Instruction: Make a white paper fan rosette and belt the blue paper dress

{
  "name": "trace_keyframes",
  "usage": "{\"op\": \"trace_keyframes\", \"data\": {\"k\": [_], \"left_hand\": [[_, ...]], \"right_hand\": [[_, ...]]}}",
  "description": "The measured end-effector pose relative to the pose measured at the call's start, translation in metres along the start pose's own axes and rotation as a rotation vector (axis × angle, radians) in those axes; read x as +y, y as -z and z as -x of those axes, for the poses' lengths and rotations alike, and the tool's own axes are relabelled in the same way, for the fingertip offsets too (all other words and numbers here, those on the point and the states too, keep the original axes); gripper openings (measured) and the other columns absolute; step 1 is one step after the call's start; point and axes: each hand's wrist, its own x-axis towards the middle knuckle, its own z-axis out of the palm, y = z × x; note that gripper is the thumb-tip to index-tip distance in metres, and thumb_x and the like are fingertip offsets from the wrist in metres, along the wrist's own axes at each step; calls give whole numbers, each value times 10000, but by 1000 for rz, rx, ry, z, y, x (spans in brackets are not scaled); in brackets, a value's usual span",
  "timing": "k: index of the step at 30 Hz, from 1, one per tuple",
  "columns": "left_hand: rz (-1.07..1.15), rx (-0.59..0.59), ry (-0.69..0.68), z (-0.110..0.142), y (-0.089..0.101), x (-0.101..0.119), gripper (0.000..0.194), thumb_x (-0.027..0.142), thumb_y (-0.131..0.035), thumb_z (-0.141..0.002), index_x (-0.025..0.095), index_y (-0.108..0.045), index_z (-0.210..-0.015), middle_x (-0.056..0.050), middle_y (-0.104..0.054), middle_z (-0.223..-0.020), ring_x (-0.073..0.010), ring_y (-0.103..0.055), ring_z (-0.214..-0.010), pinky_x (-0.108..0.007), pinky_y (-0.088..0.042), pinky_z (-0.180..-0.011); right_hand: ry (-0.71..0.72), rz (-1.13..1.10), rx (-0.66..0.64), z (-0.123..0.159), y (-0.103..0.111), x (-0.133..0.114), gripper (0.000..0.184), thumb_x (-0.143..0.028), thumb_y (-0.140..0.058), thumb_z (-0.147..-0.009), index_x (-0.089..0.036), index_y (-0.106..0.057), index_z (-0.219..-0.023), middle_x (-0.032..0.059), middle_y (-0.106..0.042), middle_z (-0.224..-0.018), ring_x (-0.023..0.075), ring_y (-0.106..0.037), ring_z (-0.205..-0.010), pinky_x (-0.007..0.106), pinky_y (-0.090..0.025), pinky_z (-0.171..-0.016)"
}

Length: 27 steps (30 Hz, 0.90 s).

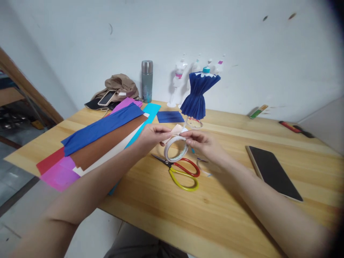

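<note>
One white, ring-shaped roll of tape is between two bare hands, roughly midway, just below their fingertips. Its round opening faces the viewer, the ring on edge rather than lying flat. The right hand is nearer to it, thumb and fingers closed at the upper right rim. The left hand, also closed, pinches a small pale pink slip beside the upper left of the roll — the slip's long axis slants up and away, towards the right. Whether the left fingers also touch the ring, I cannot tell. Beneath, scissors with red and yellow handles lie on a light wooden table, dark blades pointing left. Beyond the hands stands a dress form in pleated dark blue material; a flat blue rectangle lies to its left. Farther out — long coloured sheets at left, a black flat-screened device at right.
</note>
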Motion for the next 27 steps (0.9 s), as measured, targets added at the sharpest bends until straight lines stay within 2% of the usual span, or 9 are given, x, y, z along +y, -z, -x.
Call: {"op": "trace_keyframes", "data": {"k": [5, 15, 21, 22, 24, 26, 27], "left_hand": [[93, 69, 111, 0, -2, -3, 127, 222, -770, -688, 129, -778, -775, 22, -639, -555, -71, -528, -492, -212, -471, -507], [67, 122, 108, 1, -4, -7, 168, 228, -763, -707, 142, -810, -843, -1, -697, -653, -94, -572, -586, -224, -492, -558], [77, 87, 105, 2, -4, -9, 222, 240, -750, -729, 127, -804, -913, -7, -688, -667, -97, -573, -605, -222, -470, -569], [83, 72, 100, 1, -4, -9, 273, 238, -750, -728, 120, -797, -970, -5, -682, -672, -95, -568, -606, -222, -467, -572], [109, 22, 97, 0, -2, -9, 505, 215, -756, -714, 124, -719, -1210, 18, -655, -661, -87, -555, -589, -220, -457, -573], [142, -30, 106, -1, 0, -10, 794, 181, -760, -697, 153, -517, -1453, 54, -623, -639, -76, -538, -555, -213, -437, -565], [156, -45, 115, -3, 1, -11, 874, 172, -761, -692, 163, -440, -1506, 66, -612, -634, -72, -532, -543, -209, -428, -562]], "right_hand": [[-80, -131, 6, -4, 2, 11, 289, -437, -852, -641, -302, -734, -869, 21, -734, -827, 213, -647, -729, 392, -539, -729], [-46, -79, 14, -4, 0, 11, 350, -553, -837, -644, -283, -735, -843, 31, -736, -779, 193, -623, -631, 357, -529, -597], [-51, -102, 6, -3, -1, 11, 322, -530, -828, -661, -285, -730, -847, 23, -729, -764, 186, -611, -619, 349, -511, -592], [-49, -107, 6, -3, -1, 11, 316, -524, -827, -663, -287, -728, -847, 22, -726, -760, 188, -613, -622, 347, -507, -590], [-46, -103, 0, -2, -1, 12, 314, -526, -821, -671, -287, -723, -850, 23, -722, -754, 193, -617, -626, 347, -498, -583], [-49, -88, -13, -2, -1, 12, 311, -528, -808, -686, -287, -721, -863, 24, -719, -751, 198, -617, -630, 349, -491, -576], [-50, -83, -18, -2, 0, 13, 303, -523, -804, -692, -288, -721, -865, 23, -716, -748, 198, -616, -631, 349, -488, -576]]}}
